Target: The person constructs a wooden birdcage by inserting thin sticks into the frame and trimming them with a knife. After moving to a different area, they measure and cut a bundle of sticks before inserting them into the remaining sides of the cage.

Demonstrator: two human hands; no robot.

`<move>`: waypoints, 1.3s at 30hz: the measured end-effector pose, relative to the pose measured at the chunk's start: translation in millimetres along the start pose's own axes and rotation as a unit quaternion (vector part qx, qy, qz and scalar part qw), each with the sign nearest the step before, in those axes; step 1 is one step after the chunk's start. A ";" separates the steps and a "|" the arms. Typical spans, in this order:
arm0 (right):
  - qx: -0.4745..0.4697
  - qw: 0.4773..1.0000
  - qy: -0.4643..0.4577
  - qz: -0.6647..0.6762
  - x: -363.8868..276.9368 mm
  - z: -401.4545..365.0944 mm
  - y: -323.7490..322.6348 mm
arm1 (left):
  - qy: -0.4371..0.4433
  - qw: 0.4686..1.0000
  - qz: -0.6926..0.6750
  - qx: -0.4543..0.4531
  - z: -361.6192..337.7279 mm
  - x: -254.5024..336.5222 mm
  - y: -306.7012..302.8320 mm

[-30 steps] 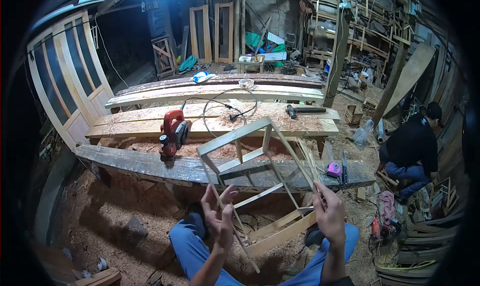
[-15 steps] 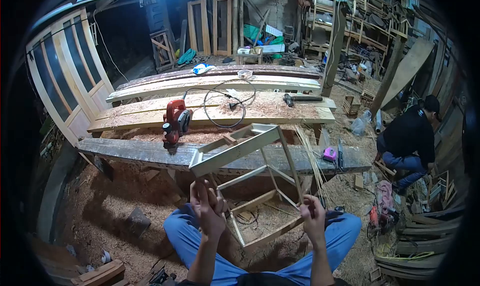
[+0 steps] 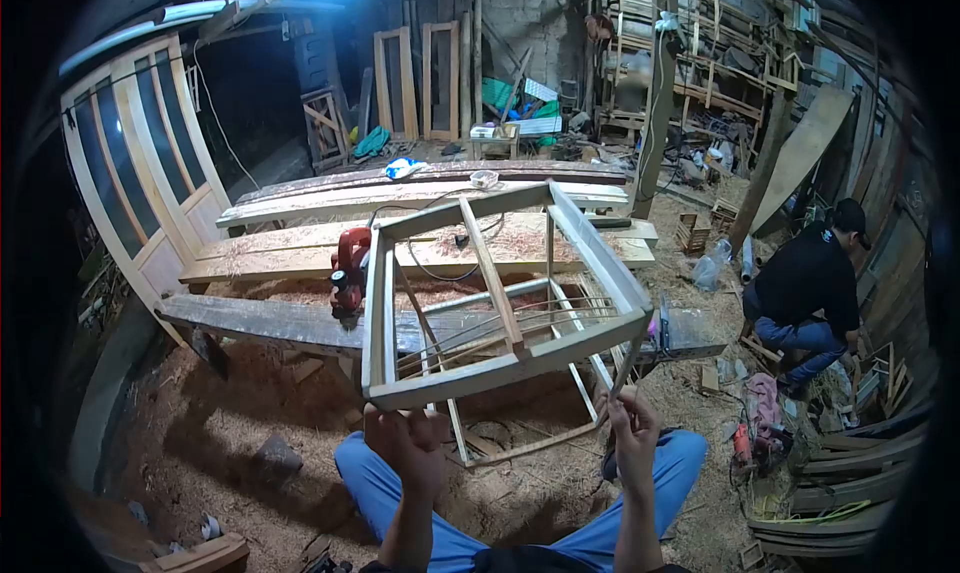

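A rectangular wooden frame with thin legs, lower rails and one crossbar is held up in front of me, its top tilted toward me. My left hand is closed around a part of it under the near left corner, with the fingers partly hidden. Lower on the right side, my right hand pinches a slim leg of the frame. Behind the frame, a red electric planer rests on the weathered bench plank.
Long pale boards covered in shavings lie beyond the bench. A pink tape measure sits partly hidden behind the frame. To the right, a person in dark clothes crouches beside stacked wood. Panelled doors lean at the left.
The frame has been raised and tipped, so its top opening and crossbar now face me. Both hands still hold it. The crouching person has barely shifted.
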State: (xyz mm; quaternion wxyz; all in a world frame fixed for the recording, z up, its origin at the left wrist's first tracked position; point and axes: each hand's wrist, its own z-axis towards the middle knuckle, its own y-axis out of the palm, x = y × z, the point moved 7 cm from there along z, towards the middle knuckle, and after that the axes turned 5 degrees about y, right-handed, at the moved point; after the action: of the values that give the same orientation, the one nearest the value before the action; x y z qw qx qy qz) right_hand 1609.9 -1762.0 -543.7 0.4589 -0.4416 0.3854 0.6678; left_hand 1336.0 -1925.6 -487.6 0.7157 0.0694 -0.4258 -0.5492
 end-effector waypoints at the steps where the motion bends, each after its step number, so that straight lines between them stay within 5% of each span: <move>1: 0.002 1.000 0.012 0.001 -5.8 -1.3 2.2 | -0.002 1.000 -0.001 -0.003 2.3 -4.2 0.5; 3: -0.003 0.999 -0.008 -0.039 -9.5 4.4 6.7 | -0.017 0.998 0.000 0.054 8.3 -38.8 -18.1; 4: 0.009 0.999 -0.001 -0.047 4.8 9.8 6.5 | -0.026 0.979 0.179 0.099 -4.3 -80.4 -63.6; 5: 0.019 0.998 0.006 -0.054 16.5 14.3 6.7 | 0.028 0.981 0.167 0.094 13.9 -56.9 -22.8; 8: 0.076 0.996 0.001 -0.055 39.3 11.8 -0.6 | 0.063 0.979 0.182 0.063 2.0 -95.9 -35.7; 10: 0.111 0.992 0.049 0.028 37.0 7.8 -2.8 | 0.016 1.000 0.007 -0.003 -5.7 -106.7 -26.4; 15: 0.146 0.989 -0.001 -0.017 0.2 9.4 -25.8 | 0.055 0.985 0.161 0.018 -12.6 -119.9 -48.8; 17: 0.069 0.997 -0.033 0.006 -33.1 14.9 -11.5 | -0.002 0.971 0.230 -0.062 -15.2 -123.6 -46.1; 20: 0.088 0.993 -0.059 -0.044 -35.2 24.7 -0.7 | -0.027 0.983 0.163 -0.082 -25.9 -130.1 -43.3; 27: 0.054 0.998 -0.026 -0.012 -45.9 30.4 36.6 | -0.073 0.985 0.151 -0.046 -12.4 -109.0 -41.4; 29: 0.047 0.999 -0.022 -0.009 -44.4 26.1 35.5 | -0.076 0.995 -0.028 -0.050 -4.3 -94.7 -21.2; 34: 0.056 0.997 -0.048 -0.006 -48.3 19.0 35.0 | -0.075 0.995 -0.019 -0.066 -3.1 -66.2 -10.4; 36: 0.052 0.998 -0.032 -0.009 -55.4 12.0 35.5 | -0.092 0.985 0.133 -0.059 -1.8 -43.7 -4.1; 39: 0.048 0.997 -0.066 -0.010 -74.4 2.2 43.4 | -0.067 0.994 0.069 -0.053 3.2 -17.6 -0.8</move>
State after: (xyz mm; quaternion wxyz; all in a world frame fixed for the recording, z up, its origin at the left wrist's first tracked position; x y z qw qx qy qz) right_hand 1582.0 -1792.4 -468.1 0.5108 -0.3784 0.3811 0.6714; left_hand 1332.6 -1909.8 -495.5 0.7248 -0.0351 -0.4467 -0.5234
